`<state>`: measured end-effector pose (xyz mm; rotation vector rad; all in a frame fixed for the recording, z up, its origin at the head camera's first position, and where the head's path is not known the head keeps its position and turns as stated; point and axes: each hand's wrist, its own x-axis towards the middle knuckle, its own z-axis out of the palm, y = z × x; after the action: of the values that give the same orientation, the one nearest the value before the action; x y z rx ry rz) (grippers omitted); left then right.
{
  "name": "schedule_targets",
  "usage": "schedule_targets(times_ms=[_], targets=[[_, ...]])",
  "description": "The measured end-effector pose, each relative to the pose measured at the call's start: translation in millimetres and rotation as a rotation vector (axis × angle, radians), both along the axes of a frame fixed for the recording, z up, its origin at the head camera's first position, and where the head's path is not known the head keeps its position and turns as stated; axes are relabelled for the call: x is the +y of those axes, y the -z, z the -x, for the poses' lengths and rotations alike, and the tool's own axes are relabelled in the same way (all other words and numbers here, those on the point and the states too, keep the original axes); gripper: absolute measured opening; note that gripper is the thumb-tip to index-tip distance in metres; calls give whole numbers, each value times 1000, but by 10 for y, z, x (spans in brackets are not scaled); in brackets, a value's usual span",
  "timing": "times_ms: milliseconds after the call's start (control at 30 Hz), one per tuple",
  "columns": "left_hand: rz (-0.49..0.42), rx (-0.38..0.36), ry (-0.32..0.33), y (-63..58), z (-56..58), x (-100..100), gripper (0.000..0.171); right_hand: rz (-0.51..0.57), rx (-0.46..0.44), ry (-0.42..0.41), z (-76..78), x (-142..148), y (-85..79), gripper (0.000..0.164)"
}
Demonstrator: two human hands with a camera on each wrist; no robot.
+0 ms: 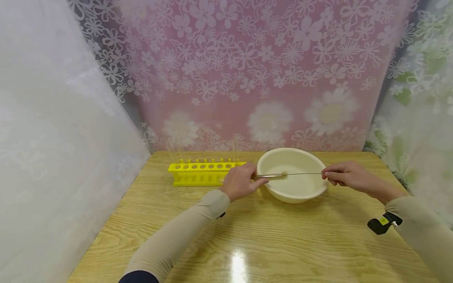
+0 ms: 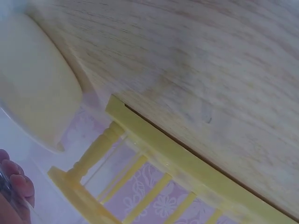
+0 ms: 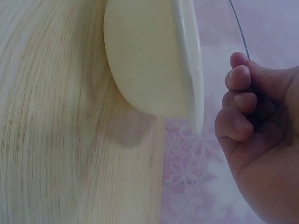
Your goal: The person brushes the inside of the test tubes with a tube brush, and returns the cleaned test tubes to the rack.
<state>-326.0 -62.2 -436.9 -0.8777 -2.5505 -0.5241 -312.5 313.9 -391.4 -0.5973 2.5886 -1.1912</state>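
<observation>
In the head view my left hand grips a clear glass test tube near the left rim of a cream basin. The tube lies nearly level over the basin, its mouth toward the right. My right hand, at the basin's right side, pinches the thin twisted wire handle of a test tube brush between thumb and fingertips. The brush's pale bristles show at the tube's mouth. In the right wrist view the wire runs up from the pinching fingers; the left wrist view shows only part of the left fingers and tube.
A yellow test tube rack stands left of the basin, partly behind the left hand. Several clear test tubes stand upright in it. Everything is on a wooden table, with flowered curtains behind and at the sides.
</observation>
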Motion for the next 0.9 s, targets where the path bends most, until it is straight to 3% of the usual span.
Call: schedule_targets(times_ms=[267, 733, 833, 900], targets=[[0, 3, -14, 15, -2, -9, 42, 15, 7, -71, 74, -265, 28, 29], [84, 104, -16, -9, -44, 98, 47, 10, 78, -232, 117, -857, 62, 25], [67, 71, -19, -10, -44, 103, 47, -15, 164, -202, 65, -894, 77, 24], [42, 37, -17, -22, -43, 87, 46, -51, 281, -186, 20, -920, 84, 21]])
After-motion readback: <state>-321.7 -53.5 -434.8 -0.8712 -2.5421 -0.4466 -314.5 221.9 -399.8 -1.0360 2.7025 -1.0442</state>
